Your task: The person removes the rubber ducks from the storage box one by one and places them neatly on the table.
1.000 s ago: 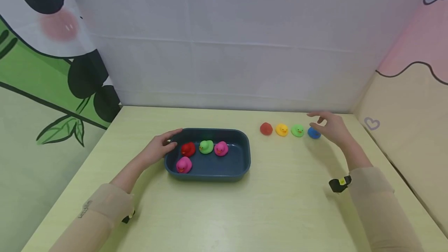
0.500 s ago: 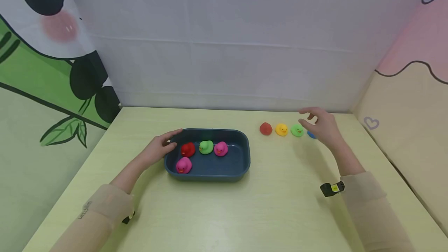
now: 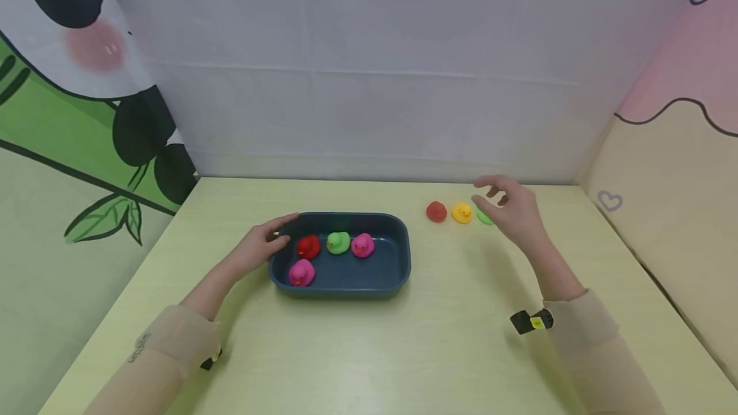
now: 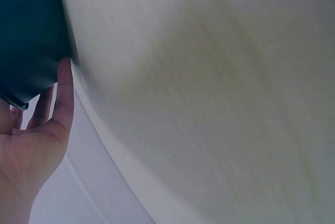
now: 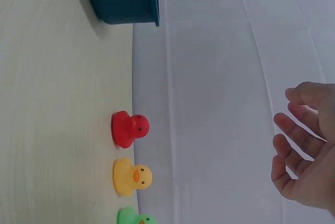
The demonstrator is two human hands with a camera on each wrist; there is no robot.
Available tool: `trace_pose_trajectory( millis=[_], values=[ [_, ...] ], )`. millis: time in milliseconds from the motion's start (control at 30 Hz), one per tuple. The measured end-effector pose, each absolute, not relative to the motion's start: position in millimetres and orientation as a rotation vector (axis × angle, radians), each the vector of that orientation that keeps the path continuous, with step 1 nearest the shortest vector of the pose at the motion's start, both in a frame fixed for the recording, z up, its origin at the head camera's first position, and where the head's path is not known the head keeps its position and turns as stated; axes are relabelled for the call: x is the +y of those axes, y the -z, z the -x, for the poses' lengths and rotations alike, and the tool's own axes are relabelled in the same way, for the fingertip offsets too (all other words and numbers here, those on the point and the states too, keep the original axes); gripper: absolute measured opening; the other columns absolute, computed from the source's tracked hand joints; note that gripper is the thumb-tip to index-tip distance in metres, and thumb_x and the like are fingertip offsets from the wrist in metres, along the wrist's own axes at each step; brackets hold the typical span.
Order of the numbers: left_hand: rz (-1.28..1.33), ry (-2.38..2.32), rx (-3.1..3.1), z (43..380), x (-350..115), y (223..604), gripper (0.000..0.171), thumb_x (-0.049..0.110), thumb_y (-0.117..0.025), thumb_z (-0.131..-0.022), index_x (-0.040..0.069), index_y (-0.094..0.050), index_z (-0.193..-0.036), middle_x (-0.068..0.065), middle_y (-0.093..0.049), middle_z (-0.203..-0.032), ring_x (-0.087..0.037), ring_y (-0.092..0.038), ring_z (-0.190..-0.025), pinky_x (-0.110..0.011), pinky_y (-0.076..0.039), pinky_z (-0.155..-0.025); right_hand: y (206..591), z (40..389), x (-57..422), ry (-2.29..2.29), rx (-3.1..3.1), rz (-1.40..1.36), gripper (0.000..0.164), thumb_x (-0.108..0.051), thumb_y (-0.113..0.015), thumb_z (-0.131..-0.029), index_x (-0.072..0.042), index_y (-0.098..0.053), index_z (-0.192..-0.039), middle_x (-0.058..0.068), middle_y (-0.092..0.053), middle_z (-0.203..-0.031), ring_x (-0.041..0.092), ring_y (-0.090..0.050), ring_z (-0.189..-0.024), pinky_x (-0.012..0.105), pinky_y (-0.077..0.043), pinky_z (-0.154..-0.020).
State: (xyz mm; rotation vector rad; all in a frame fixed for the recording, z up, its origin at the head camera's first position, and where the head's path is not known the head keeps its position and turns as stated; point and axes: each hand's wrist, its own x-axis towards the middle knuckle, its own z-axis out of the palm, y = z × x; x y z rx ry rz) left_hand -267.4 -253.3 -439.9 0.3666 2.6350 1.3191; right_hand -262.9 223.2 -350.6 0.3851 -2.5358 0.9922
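My left hand [image 3: 265, 243] holds the left end of a dark blue plastic box [image 3: 369, 289], thumb over the rim and fingers along the outer wall; the left wrist view shows fingers touching that wall [image 4: 31, 46]. Inside sit a red rubber duck [image 3: 308, 247], a green duck [image 3: 337, 243] and two pink ducks, one at the back [image 3: 362, 245], another in front [image 3: 302, 273]. My right hand [image 3: 512, 210], loosely curled and holding nothing, hovers above the table. It partly covers a green duck [image 3: 484, 217]; the blue duck is hidden behind it.
Left of the right hand, a yellow duck [image 3: 462, 213] and a red duck [image 3: 436, 212] stand in a row on the pale wooden table [image 3: 357, 357]. A white cloth wall [image 3: 369, 82] closes off the back; printed panels flank the sides.
My right hand has moved left from beside the blue duck, past it, to over the green duck, covering the blue one. The left hand and the box have stayed put.
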Motion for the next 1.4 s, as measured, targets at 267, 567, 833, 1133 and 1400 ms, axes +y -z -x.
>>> trace_pose_trajectory(
  millis=[267,567,833,1133,1400],
  values=[
    [-0.373,-1.312,2.642,267.2,-253.4,440.0,0.052,0.016,-0.050,-0.097,0.022,-0.035,-0.147,-0.017,-0.033,-0.149,-0.040,-0.049,-0.116,-0.029,-0.047,-0.074,353.7,252.1,200.1,-1.075,-2.418,-0.478,0.028,-0.015,-0.069,-0.085,-0.013,-0.066,-0.112,0.003,-0.067,-0.105,0.005,-0.050,-0.085,0.036,-0.048,-0.072],
    [-0.370,-1.333,2.618,269.0,-253.9,441.5,0.052,0.016,-0.050,-0.097,0.024,-0.036,-0.147,-0.016,-0.033,-0.150,-0.040,-0.048,-0.119,-0.027,-0.048,-0.072,355.1,238.6,176.4,-1.136,-2.390,-0.518,0.030,-0.016,-0.069,-0.085,-0.015,-0.065,-0.115,0.000,-0.066,-0.105,0.012,-0.054,-0.089,0.039,-0.051,-0.075],
    [-0.365,-1.343,2.608,269.7,-253.7,441.3,0.052,0.016,-0.051,-0.097,0.024,-0.037,-0.146,-0.015,-0.039,-0.144,-0.033,-0.052,-0.102,-0.025,-0.045,-0.060,357.9,229.3,158.4,-1.148,-2.386,-0.569,0.033,-0.019,-0.071,-0.083,-0.017,-0.065,-0.116,0.002,-0.064,-0.103,0.018,-0.056,-0.087,0.034,-0.047,-0.077],
    [-0.364,-1.348,2.599,267.7,-252.9,438.8,0.053,0.015,-0.051,-0.097,0.023,-0.036,-0.147,-0.016,-0.035,-0.147,-0.035,-0.051,-0.105,-0.026,-0.047,-0.059,359.3,221.9,140.4,-1.180,-2.393,-0.674,0.037,-0.017,-0.072,-0.083,-0.018,-0.063,-0.119,-0.001,-0.065,-0.110,0.014,-0.056,-0.094,0.039,-0.048,-0.082],
    [-0.348,-1.342,2.599,266.4,-252.6,437.6,0.053,0.015,-0.051,-0.097,0.024,-0.035,-0.147,-0.016,-0.035,-0.148,-0.036,-0.051,-0.108,-0.026,-0.047,-0.061,368.8,220.8,127.2,-1.189,-2.400,-0.789,0.040,-0.015,-0.074,-0.081,-0.015,-0.062,-0.119,0.000,-0.064,-0.112,0.016,-0.058,-0.098,0.037,-0.051,-0.082]
  ],
)
